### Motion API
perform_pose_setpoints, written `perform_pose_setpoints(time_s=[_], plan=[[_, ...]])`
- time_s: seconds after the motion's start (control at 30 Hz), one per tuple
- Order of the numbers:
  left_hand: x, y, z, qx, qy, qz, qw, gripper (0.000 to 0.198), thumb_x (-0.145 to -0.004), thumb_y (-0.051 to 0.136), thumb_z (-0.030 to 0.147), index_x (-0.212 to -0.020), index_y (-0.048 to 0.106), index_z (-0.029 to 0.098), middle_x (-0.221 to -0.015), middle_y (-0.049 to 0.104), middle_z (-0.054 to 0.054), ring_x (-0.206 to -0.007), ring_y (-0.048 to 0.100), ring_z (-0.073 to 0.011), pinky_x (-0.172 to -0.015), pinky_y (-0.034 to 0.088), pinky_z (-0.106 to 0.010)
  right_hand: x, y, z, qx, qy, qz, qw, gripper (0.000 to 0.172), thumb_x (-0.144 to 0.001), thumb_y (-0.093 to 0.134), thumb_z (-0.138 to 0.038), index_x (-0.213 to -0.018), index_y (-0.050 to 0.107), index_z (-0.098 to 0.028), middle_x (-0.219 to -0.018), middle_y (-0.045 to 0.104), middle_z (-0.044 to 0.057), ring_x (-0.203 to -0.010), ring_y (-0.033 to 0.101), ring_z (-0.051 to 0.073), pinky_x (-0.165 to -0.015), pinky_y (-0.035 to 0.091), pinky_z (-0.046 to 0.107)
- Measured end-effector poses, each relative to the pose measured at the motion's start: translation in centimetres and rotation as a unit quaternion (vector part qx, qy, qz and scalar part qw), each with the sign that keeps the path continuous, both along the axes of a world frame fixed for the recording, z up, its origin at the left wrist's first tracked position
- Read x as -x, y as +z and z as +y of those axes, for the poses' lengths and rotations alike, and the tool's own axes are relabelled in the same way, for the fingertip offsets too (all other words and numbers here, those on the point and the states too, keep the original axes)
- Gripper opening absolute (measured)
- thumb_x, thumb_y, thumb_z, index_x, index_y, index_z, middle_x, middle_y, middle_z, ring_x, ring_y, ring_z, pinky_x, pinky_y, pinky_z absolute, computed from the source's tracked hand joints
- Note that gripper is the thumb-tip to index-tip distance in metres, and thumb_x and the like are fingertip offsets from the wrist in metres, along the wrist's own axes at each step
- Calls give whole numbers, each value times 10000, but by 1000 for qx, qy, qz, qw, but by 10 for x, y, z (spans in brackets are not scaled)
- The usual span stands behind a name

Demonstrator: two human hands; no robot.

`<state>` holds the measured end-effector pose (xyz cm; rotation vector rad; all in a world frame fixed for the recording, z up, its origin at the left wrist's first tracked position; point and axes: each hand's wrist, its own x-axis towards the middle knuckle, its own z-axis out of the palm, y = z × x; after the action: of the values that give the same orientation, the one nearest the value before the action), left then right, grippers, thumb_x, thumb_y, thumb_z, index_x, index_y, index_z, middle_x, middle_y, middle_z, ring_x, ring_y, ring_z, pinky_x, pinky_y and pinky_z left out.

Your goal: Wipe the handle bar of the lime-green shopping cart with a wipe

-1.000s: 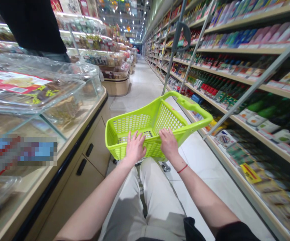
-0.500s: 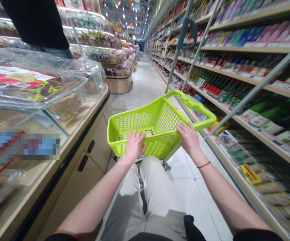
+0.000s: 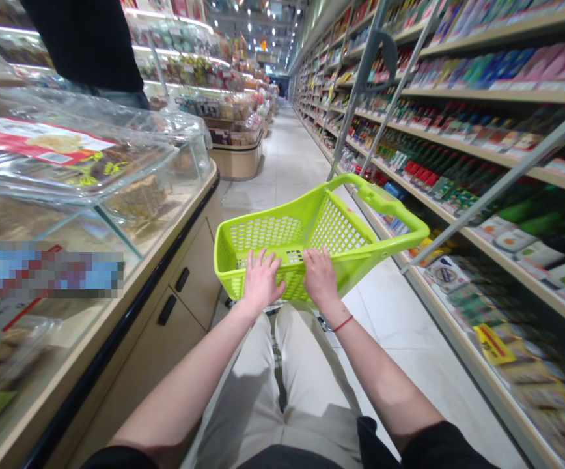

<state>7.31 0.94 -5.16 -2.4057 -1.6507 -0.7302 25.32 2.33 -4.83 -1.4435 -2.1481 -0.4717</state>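
A lime-green plastic shopping basket (image 3: 345,225) on wheels stands in the aisle in front of my legs, and nothing shows inside it. My left hand (image 3: 261,281) grips its near rim, fingers curled over the edge. My right hand (image 3: 319,275), with a red string at the wrist, holds the same rim just to the right. The basket's handle (image 3: 390,203) sticks out at the far right.
A glass-topped food counter (image 3: 116,195) with cabinet doors runs along the left. Stocked shelves (image 3: 482,130) and a slanted metal ladder (image 3: 375,85) line the right. A person in dark clothes (image 3: 92,45) stands behind the counter. The tiled aisle (image 3: 287,150) runs ahead.
My right hand went out to the basket's right side, then came back to the near rim beside my left hand. The view has moved slightly forward along the aisle.
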Motion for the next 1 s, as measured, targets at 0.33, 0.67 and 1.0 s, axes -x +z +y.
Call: perform_pose_setpoints(time_s=[0.33,0.67,1.0], plan=[[3,-1,-1,-11,-10,3,1000,425,-803,626,382,-1196,622,219,-1311,641,-85,-1401,405,-339,-1232,144,-591,-13,6,0,38,106,-30,993,541,-791,432,50,-1265,606,-144,-1181,696,127,-1114,628,223,-1178,336,460],[0,-2,2,-1,-24,3,1000,467,-787,632,374,-1217,603,195,-1325,630,-97,-1398,412,-335,-1239,147,-587,-84,16,-1,-42,-34,-36,998,513,-767,444,37,-1240,608,-73,-1187,684,179,-1227,569,292,-1173,304,528],[-3,-2,3,6,-11,-4,1000,533,-771,640,373,-1245,574,139,-1317,628,-140,-1346,476,-328,-1224,228,-519,34,-19,0,-23,36,20,999,456,-853,424,-15,-1282,577,-42,-1296,635,208,-1272,537,294,-1154,361,511]])
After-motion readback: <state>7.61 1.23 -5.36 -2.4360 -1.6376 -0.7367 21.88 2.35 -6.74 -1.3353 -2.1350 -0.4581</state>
